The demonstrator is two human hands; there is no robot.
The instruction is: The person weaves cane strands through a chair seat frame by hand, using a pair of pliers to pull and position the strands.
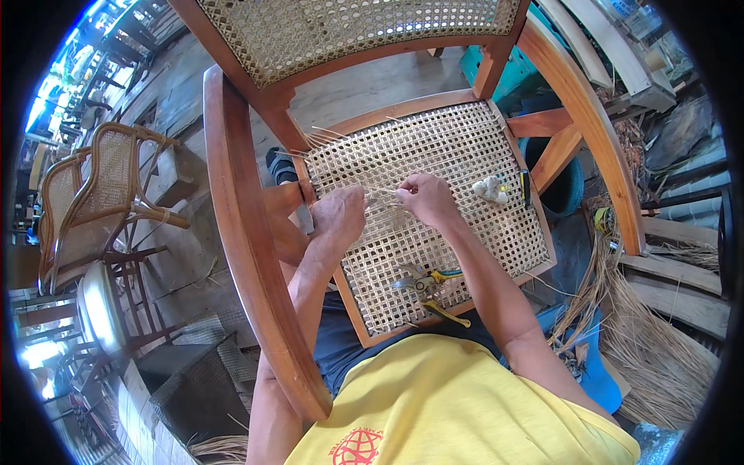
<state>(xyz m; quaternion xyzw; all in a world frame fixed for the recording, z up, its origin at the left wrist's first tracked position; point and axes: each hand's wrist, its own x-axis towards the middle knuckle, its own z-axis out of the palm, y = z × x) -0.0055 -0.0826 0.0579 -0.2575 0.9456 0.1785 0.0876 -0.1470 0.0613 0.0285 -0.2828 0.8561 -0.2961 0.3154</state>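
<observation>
A wooden armchair stands before me, its woven cane seat (418, 167) under my hands. Above the seat's left half, my left hand (339, 213) is closed in a pinch. My right hand (428, 200) pinches near the middle, a short way to its right. A thin pale cane strand (381, 191) runs between the fingers of both hands. Loose strand ends (322, 138) stick up at the seat's far left corner. On the near part of the seat lie pruning shears (426, 288) with yellow-green handles. A white crumpled lump (490, 188) and a small black-and-yellow tool (525, 187) rest at the right.
The chair's curved wooden arms (246, 232) rise on both sides. Bundles of loose cane strips (643, 341) lie at the right by a blue plastic piece (608, 380). A dark teal bucket (564, 186) stands beyond the right arm. Rattan chairs (108, 182) are at the left.
</observation>
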